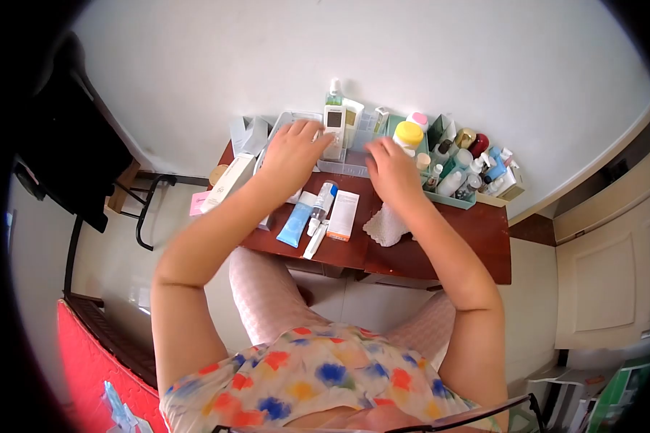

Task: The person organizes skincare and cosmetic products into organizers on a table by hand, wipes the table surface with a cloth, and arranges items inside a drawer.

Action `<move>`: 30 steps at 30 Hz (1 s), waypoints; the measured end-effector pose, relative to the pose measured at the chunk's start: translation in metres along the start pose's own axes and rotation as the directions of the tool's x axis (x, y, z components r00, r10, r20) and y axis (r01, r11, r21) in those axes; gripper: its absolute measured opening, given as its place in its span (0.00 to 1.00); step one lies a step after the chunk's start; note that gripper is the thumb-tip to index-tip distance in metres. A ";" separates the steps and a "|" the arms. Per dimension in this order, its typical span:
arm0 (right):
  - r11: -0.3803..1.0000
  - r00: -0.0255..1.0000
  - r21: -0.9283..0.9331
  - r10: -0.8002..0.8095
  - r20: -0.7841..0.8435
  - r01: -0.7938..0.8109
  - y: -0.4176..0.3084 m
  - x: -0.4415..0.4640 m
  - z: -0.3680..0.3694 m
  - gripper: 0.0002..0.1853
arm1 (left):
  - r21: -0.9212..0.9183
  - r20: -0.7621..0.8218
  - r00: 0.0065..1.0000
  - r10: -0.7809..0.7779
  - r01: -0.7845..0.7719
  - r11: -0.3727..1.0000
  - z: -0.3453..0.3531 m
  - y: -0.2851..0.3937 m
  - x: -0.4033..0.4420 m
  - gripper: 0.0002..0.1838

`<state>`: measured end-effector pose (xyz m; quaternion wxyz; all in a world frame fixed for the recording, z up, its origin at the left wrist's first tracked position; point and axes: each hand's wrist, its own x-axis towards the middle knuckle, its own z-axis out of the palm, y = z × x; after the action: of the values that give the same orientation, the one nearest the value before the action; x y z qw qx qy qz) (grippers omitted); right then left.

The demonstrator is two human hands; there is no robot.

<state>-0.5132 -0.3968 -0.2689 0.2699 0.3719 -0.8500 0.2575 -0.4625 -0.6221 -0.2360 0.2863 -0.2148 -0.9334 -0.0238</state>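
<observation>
My left hand (292, 155) is over the left end of a clear plastic organizer bin (354, 164), fingers spread. Its thumb reaches the lower edge of a white remote control (334, 117) standing upright in the bin; whether it touches is unclear. At the bin's right end is my right hand (396, 173), fingers loosely bent and apart, with nothing visible in them. Just beyond it a yellow-lidded jar (409, 134) stands in a green tray (449, 199). Between my forearms lie a blue tube (296, 222), a clear bottle with a blue cap (323, 203) and a white-orange box (344, 215).
Bottles crowd the green tray at the right. A crumpled pale cloth (387, 228) lies by my right forearm on the red-brown table (477, 249). A long white box (229, 182) is at the left. The wall (368, 43) stands directly behind.
</observation>
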 end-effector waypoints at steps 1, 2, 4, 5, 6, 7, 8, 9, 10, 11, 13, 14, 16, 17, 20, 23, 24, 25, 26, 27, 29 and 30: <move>1.000 1.000 0.025 0.017 0.022 -0.018 -0.005 -0.015 0.000 0.11 | -0.012 0.046 0.999 -0.028 0.029 1.000 -0.009 0.007 -0.016 0.23; 0.997 0.998 0.064 0.029 0.055 -0.032 -0.010 -0.033 0.001 0.11 | -0.069 0.050 0.997 -0.059 0.063 0.996 -0.014 0.015 -0.033 0.22; 0.988 0.995 0.144 0.048 0.088 -0.060 -0.017 -0.071 0.007 0.13 | -0.194 0.063 0.990 -0.124 0.134 0.972 -0.014 0.027 -0.073 0.21; 0.979 0.994 0.190 0.057 0.094 -0.074 -0.021 -0.091 0.014 0.14 | -0.261 0.079 0.984 -0.161 0.176 0.949 -0.005 0.032 -0.097 0.20; 0.975 0.993 0.210 0.055 0.102 -0.075 -0.025 -0.110 0.020 0.15 | -0.307 0.090 0.974 -0.206 0.224 0.925 0.005 0.038 -0.120 0.19; 0.971 0.993 0.227 0.052 0.110 -0.076 -0.029 -0.125 0.025 0.16 | -0.354 0.101 0.963 -0.250 0.270 0.895 0.016 0.045 -0.140 0.18; 0.972 0.989 0.219 0.051 0.137 -0.081 -0.036 -0.136 0.027 0.16 | -0.372 0.104 0.959 -0.263 0.283 0.884 0.027 0.054 -0.159 0.18; 0.974 0.991 0.223 0.007 0.135 -0.037 -0.040 -0.144 0.033 0.17 | -0.390 0.106 0.956 -0.274 0.294 0.873 0.035 0.061 -0.174 0.18; 0.978 0.988 0.206 -0.012 0.152 -0.020 -0.044 -0.152 0.039 0.19 | -0.400 0.155 0.947 -0.282 0.321 0.859 0.037 0.068 -0.182 0.18; 0.982 0.985 0.188 -0.032 0.170 0.000 -0.047 -0.157 0.045 0.21 | -0.423 0.167 0.942 -0.290 0.335 0.842 0.039 0.074 -0.187 0.19; 0.988 0.981 0.144 -0.084 0.173 0.059 -0.056 -0.152 0.048 0.27 | -0.452 0.159 0.932 -0.325 0.362 0.815 0.040 0.081 -0.188 0.20; 0.988 0.978 0.125 -0.111 0.174 0.090 -0.060 -0.148 0.050 0.30 | -0.448 0.149 0.935 -0.323 0.355 0.821 0.041 0.085 -0.186 0.21; 0.994 0.971 0.061 -0.101 0.218 0.090 -0.065 -0.142 0.055 0.34 | -0.436 0.128 0.941 -0.313 0.337 0.834 0.046 0.091 -0.178 0.22; 0.996 0.967 0.027 -0.094 0.237 0.090 -0.065 -0.138 0.057 0.36 | -0.432 0.117 0.941 -0.319 0.337 0.836 0.048 0.094 -0.176 0.22; 0.999 0.971 0.008 -0.048 0.233 0.048 -0.057 -0.143 0.078 0.38 | -0.373 0.055 0.944 -0.325 0.321 0.870 0.052 0.098 -0.162 0.22; 0.999 0.963 0.026 -0.030 0.268 0.023 -0.053 -0.149 0.082 0.36 | -0.231 0.077 0.939 -0.336 0.345 0.910 0.063 0.091 -0.153 0.20; 0.999 0.959 0.037 -0.034 0.280 0.025 -0.052 -0.149 0.082 0.35 | -0.191 0.055 0.945 -0.324 0.328 0.925 0.067 0.088 -0.151 0.18; 0.999 0.959 0.029 -0.037 0.282 0.030 -0.052 -0.150 0.081 0.34 | -0.193 0.067 0.941 -0.330 0.337 0.921 0.069 0.087 -0.150 0.18; 0.999 0.958 0.022 -0.039 0.284 0.034 -0.052 -0.151 0.080 0.33 | -0.194 0.079 0.938 -0.336 0.345 0.918 0.070 0.086 -0.149 0.18; 0.999 0.958 0.014 -0.040 0.285 0.038 -0.051 -0.152 0.079 0.32 | -0.196 0.091 0.935 -0.342 0.353 0.915 0.071 0.086 -0.148 0.18; 1.000 0.950 0.018 -0.019 0.311 0.014 -0.052 -0.157 0.076 0.31 | -0.177 0.121 0.933 -0.339 0.356 0.918 0.074 0.085 -0.150 0.19; 1.000 0.946 0.019 -0.007 0.324 0.001 -0.053 -0.160 0.074 0.30 | -0.168 0.136 0.932 -0.337 0.357 0.919 0.076 0.084 -0.151 0.19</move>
<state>-0.3997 -0.3968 -0.4134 0.1234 0.4135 -0.8796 0.2004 -0.3553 -0.5916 -0.3884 0.2066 -0.0733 -0.9638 -0.1518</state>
